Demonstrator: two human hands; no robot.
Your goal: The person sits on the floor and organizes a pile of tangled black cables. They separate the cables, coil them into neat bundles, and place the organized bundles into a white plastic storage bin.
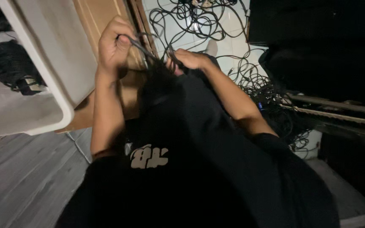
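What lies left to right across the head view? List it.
Black cable bundle → white bin → left hand → right hand → tangled cables on the floor → dark equipment.

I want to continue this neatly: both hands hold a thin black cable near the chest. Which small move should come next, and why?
Probably draw the right hand a little away from the left hand, so the black cable between them pulls straight. It runs between both grips, and the tangled cables on the floor beyond look easy to snag.
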